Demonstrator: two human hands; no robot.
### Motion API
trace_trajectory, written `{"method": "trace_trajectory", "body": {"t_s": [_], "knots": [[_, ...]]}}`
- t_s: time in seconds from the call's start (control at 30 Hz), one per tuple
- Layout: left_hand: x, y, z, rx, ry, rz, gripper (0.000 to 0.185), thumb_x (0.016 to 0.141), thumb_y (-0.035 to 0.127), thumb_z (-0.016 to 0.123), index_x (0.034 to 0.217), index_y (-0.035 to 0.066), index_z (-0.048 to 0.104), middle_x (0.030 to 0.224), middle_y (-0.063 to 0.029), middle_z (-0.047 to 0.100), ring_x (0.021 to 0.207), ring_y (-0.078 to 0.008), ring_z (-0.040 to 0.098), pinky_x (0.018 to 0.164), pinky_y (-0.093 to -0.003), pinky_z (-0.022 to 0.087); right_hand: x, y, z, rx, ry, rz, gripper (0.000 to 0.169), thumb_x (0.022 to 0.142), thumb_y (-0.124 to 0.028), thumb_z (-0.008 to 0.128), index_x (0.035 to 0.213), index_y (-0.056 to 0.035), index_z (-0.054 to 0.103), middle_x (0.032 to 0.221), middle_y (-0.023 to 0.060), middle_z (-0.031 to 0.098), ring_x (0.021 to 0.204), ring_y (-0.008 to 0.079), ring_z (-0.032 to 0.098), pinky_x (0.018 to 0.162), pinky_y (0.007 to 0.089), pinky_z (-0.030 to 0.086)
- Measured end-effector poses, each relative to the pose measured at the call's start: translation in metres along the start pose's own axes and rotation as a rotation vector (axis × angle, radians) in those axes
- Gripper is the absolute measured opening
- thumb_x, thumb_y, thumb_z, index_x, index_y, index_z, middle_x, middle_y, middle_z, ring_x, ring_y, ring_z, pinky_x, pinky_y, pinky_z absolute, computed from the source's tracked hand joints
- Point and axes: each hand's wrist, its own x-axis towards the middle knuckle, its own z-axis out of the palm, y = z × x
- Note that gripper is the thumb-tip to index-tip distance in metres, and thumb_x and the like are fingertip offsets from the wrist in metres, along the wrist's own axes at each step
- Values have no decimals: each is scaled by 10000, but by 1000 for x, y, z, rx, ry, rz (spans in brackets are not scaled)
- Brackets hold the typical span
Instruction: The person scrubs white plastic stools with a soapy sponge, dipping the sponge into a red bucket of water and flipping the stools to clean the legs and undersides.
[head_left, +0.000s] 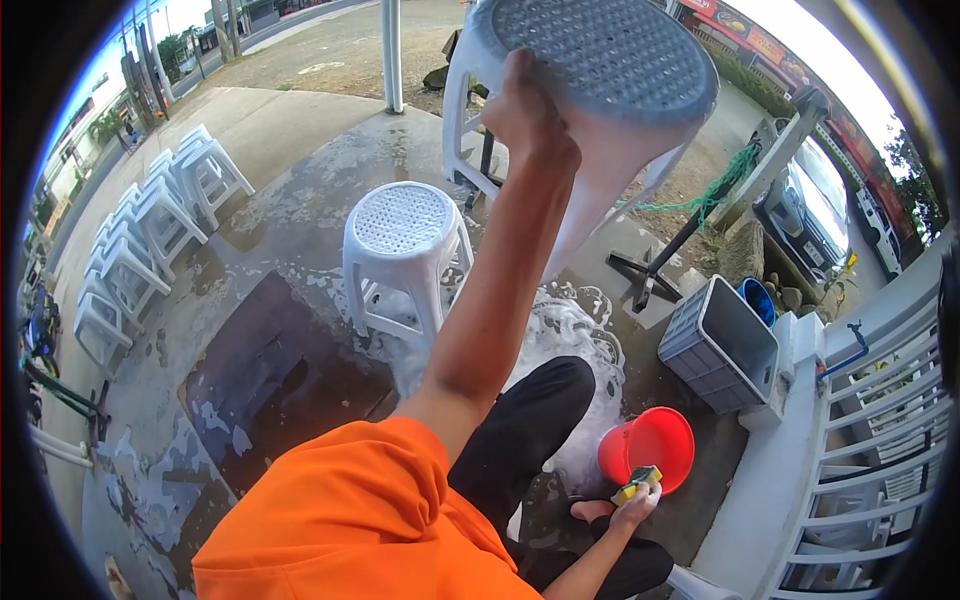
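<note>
My left hand (529, 112) is raised and grips the rim of a white plastic stool (600, 56), held up off the floor with its perforated seat in shadow; the fingertips are partly hidden. Low on the right, my right hand (640, 504) holds a yellow and green scouring sponge (636, 484) beside a red plastic bucket (660, 450). A second white stool (403, 219), wet with foam, stands upright on the floor left of my raised arm. White suds (574, 352) spread over the wet concrete around my knee and the stool legs.
Rows of white stools (157, 210) stand at the left. A gray plastic crate (720, 345) and a blue bucket (756, 302) are by the low wall at right, near a white railing (870, 457). A black metal stand base (645, 277) and a white post (392, 56) stand ahead.
</note>
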Motion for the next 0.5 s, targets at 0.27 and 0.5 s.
{"method": "trace_trajectory", "body": {"t_s": [0.27,0.5], "knots": [[33,33,-65,-44,75,406,400,812,166,668,1069,-129,586,1032,-128,611,862,-216,584,765,-380,493,3,-14,-17,43,70,57,392,905,-105,485,1276,21,485,1065,105,587,882,199,611,774,334,519],[125,0,-209,45,445,398,517,782,226,707,1121,-149,596,1158,-167,628,1000,-257,620,875,-414,513,-3,-18,22,-65,-46,41,359,892,-64,483,1241,22,492,1036,97,585,838,180,603,753,322,518]]}}
